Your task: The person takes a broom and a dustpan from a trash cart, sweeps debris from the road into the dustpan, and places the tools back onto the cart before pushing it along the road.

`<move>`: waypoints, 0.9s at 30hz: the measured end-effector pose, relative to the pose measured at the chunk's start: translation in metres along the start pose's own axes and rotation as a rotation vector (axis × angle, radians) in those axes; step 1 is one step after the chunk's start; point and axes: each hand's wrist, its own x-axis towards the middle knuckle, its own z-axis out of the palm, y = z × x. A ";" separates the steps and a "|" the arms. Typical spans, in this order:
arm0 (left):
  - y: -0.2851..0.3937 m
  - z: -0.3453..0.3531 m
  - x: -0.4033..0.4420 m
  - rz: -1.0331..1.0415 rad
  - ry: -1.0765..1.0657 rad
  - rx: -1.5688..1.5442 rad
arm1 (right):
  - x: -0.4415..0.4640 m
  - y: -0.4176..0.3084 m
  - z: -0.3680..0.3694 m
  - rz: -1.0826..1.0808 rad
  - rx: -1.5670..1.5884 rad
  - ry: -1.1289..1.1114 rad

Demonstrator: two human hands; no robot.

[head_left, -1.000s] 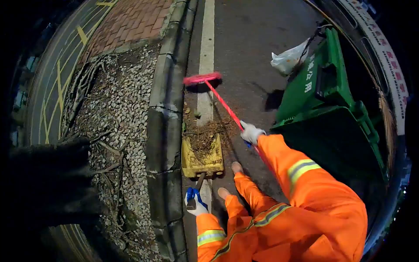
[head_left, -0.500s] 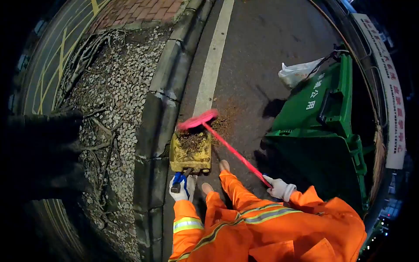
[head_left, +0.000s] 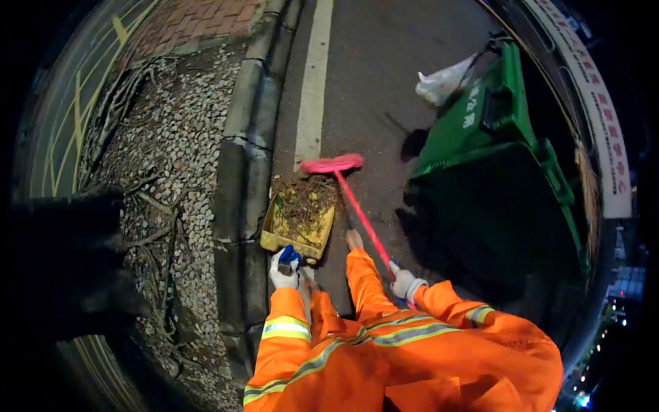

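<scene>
My left hand (head_left: 283, 269), in a white glove, is closed around the handle of a yellow dustpan (head_left: 276, 242). A blue part shows at the grip. The pan rests tilted on the road beside the kerb, with brown leaves and debris (head_left: 307, 200) in it and at its front edge. My right hand (head_left: 406, 281), also gloved, grips the pink pole of a broom (head_left: 364, 218). The pink broom head (head_left: 332, 163) lies just beyond the debris, above the pan's mouth.
To the right stands a green wheeled bin (head_left: 473, 130) with a white plastic bag (head_left: 445, 82) by its far side. A stone kerb (head_left: 237, 185) borders a gravel bed (head_left: 178, 151) with roots on the left. A straw broom (head_left: 587, 199) hangs beyond the bin.
The broom head has moved right and a little farther away, uncovering debris at the pan's mouth. My right hand has come in closer to my body. The dustpan has turned slightly.
</scene>
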 end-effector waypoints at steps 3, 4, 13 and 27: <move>-0.013 -0.011 -0.011 0.098 -0.014 -0.052 | -0.053 -0.014 0.040 -0.032 -0.007 -0.143; -0.011 -0.018 -0.011 0.122 -0.034 -0.001 | -0.068 -0.011 0.053 -0.058 -0.002 -0.154; -0.026 -0.044 -0.056 0.076 0.111 -0.118 | -0.192 -0.002 -0.022 -0.043 -0.210 -0.227; -0.029 -0.025 -0.097 -0.175 0.490 -0.121 | 0.046 -0.106 -0.039 -0.060 -0.139 -0.055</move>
